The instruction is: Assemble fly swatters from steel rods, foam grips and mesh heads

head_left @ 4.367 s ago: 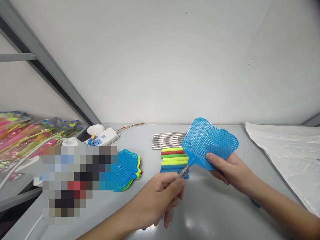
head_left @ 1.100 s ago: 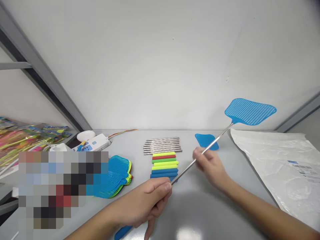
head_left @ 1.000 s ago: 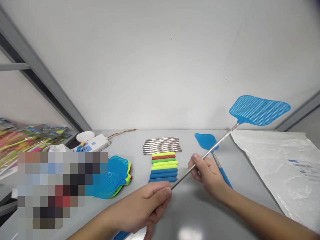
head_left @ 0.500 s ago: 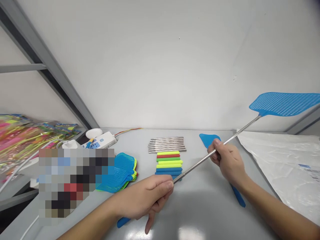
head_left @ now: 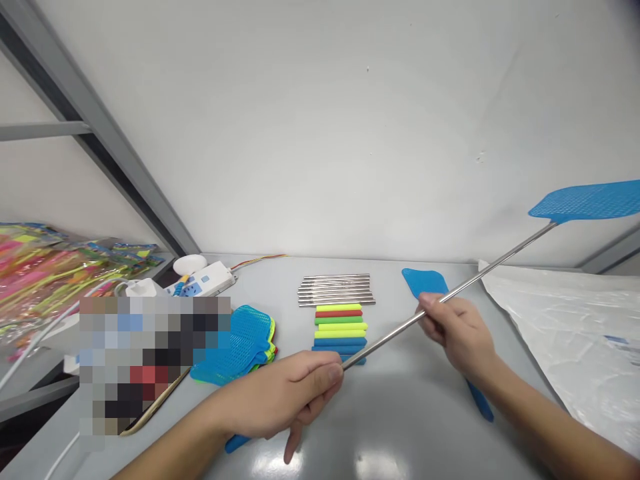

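A blue fly swatter (head_left: 590, 203) with a long metal rod slants up to the right across my view. Its lower end is wrapped in my left hand (head_left: 295, 393), and a blue handle tip (head_left: 237, 444) pokes out below that hand. Higher up the rod, the thumb and fingers of my right hand (head_left: 455, 333) pinch it. Beneath the right hand lies another blue swatter (head_left: 423, 281) on the table, its middle hidden by the hand. Coloured handles (head_left: 341, 327) in yellow, red, green and blue lie stacked side by side between my hands.
Several metal rods (head_left: 336, 289) lie behind the handles. Left of them is a pile of swatter heads (head_left: 240, 343), blue on top. A power strip (head_left: 210, 280) and packaged colourful goods (head_left: 50, 287) are farther left. White plastic sheeting (head_left: 565, 333) covers the right side.
The swatter's head has moved to the right and slightly up, and more rod shows beyond my right hand. The rod joint seen near my left hand is out of sight.
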{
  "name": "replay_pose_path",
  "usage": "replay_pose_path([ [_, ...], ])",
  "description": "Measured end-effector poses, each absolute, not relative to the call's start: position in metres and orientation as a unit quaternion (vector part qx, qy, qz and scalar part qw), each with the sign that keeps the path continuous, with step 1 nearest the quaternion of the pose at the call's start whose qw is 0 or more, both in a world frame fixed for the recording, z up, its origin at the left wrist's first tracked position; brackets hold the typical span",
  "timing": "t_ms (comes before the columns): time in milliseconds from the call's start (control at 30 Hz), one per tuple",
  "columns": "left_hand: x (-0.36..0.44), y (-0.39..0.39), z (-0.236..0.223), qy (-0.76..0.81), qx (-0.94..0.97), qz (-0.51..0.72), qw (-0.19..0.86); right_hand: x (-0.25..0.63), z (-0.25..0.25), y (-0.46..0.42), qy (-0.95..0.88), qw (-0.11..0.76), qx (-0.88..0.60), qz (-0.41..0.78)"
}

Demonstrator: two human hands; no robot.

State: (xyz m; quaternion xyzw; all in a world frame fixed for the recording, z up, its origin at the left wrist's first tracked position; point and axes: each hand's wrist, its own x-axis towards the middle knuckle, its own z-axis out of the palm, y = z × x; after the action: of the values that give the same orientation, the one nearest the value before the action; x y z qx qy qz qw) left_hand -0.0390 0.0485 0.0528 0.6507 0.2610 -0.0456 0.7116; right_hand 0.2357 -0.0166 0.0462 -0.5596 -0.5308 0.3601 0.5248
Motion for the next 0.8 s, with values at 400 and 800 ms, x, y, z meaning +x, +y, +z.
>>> replay_pose_path([
  [400, -0.053, 0.057, 0.073, 0.288, 0.738, -0.058, 0.608, 0.275, 0.064, -0.005, -0.427, 0.687, -0.519, 0.275],
  [800, -0.056, 0.057, 0.075, 0.307, 0.734, -0.065, 0.602, 0.308, 0.093, -0.006, -0.335, 0.819, -0.437, 0.161],
])
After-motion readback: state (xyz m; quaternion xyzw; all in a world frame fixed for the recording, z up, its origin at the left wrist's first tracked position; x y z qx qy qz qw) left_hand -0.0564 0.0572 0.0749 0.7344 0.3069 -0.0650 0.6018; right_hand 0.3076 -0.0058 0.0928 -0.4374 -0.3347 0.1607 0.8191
